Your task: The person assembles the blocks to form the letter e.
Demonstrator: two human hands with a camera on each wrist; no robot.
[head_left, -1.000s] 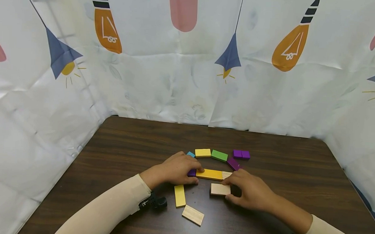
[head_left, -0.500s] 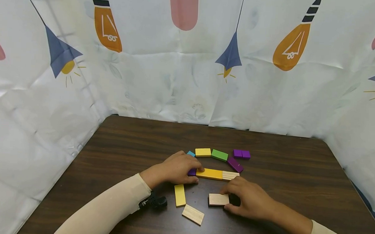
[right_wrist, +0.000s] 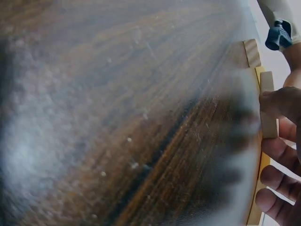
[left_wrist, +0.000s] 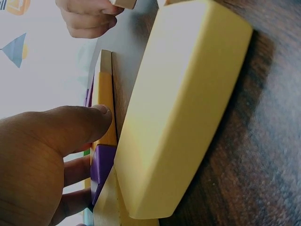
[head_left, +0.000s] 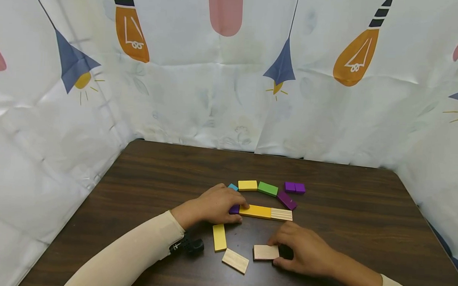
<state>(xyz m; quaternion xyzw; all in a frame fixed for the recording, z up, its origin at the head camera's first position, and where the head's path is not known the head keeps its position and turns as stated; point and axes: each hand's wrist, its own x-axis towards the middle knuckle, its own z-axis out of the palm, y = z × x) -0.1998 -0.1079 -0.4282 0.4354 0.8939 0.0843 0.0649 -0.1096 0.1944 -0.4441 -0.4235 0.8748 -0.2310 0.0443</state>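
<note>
My left hand (head_left: 221, 203) lies over the left end of a straight row of wooden blocks. Its thumb and fingers straddle the orange-yellow block (head_left: 260, 212) and the dark purple block (left_wrist: 102, 165). A pale block with fine stripes (head_left: 281, 214) continues that row to the right. Between thumb and fingers, my right hand (head_left: 304, 251) pinches a plain wooden block (head_left: 261, 252), low over the table in front of the row. A light yellow block (head_left: 219, 238) and another plain plank (head_left: 235, 261) lie nearer to me, left of the pinched one.
Behind the row curve a blue block (head_left: 233, 187), a yellow one (head_left: 247, 185), a green one (head_left: 267, 189) and a purple one (head_left: 286, 200). Two small purple blocks (head_left: 294, 187) sit farther right. The brown table (head_left: 167, 166) ends at a printed white cloth (head_left: 215, 109).
My right hand has drawn the plain wooden block toward me, away from the row, uncovering the striped block's right end. My left hand has stayed in place.
</note>
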